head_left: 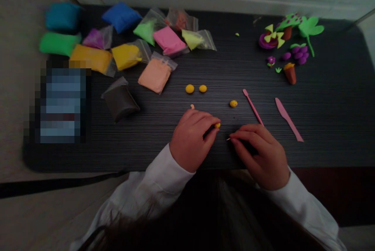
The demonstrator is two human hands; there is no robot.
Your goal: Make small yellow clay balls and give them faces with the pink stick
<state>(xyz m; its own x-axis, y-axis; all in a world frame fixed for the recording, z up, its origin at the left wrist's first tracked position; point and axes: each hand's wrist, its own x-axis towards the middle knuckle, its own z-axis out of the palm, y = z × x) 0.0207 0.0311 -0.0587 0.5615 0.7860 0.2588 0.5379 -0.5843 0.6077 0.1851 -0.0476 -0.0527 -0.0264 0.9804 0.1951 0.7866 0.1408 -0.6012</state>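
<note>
My left hand is over the near half of the dark tabletop, about midway between its left and right ends, with thumb and forefinger pinching a small yellow ball. The ball sits right at those fingertips, on the side of my left hand that faces my right. My right hand is by the near edge, its thumb and fingers pressed together on a thin pale stick; only a short tip shows, near the ball but apart from it.

Beyond my fingertips, towards the far edge, a speckled ball lies by itself, and two plain yellow balls rest side by side farther off. A peach scrap lies just beyond my left knuckles. Past my right hand is a pink rod, its near end close to my fingers, and a pink knife lies nearer the right edge. Bags of coloured clay fill the far left corner, and small clay models stand and lie towards the far right corner.
</note>
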